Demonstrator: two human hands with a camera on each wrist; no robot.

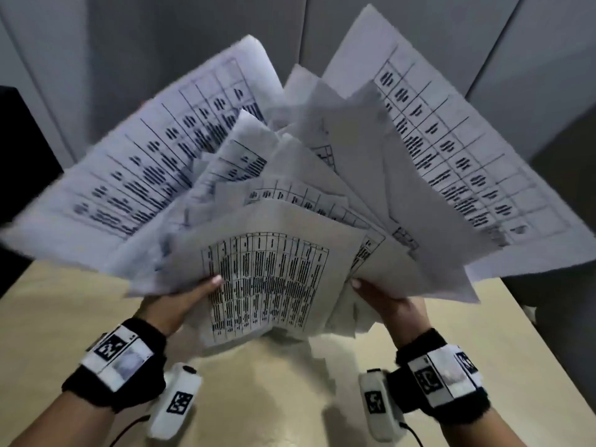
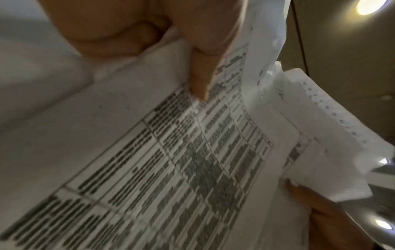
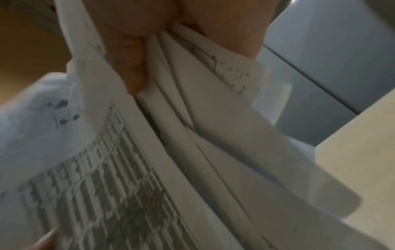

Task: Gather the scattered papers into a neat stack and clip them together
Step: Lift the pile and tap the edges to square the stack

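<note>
A loose fan of several white printed sheets, the papers (image 1: 290, 195), stands upright above the tan table (image 1: 64, 317), splayed left and right. My left hand (image 1: 190, 296) grips the bundle's lower left, thumb on the front sheet with the table print (image 1: 271, 282). My right hand (image 1: 383, 301) grips the lower right edge. In the left wrist view my thumb (image 2: 203, 72) presses the printed sheet (image 2: 171, 169). The right wrist view shows my thumb (image 3: 132, 67) pinching several sheet edges (image 3: 192, 118). No clip is visible.
Grey wall panels (image 1: 161, 43) stand behind the table. A dark object (image 1: 19, 156) sits at the far left. The table's right edge (image 1: 503, 317) runs diagonally beside a dark floor area. Ceiling lights (image 2: 369, 6) show in the left wrist view.
</note>
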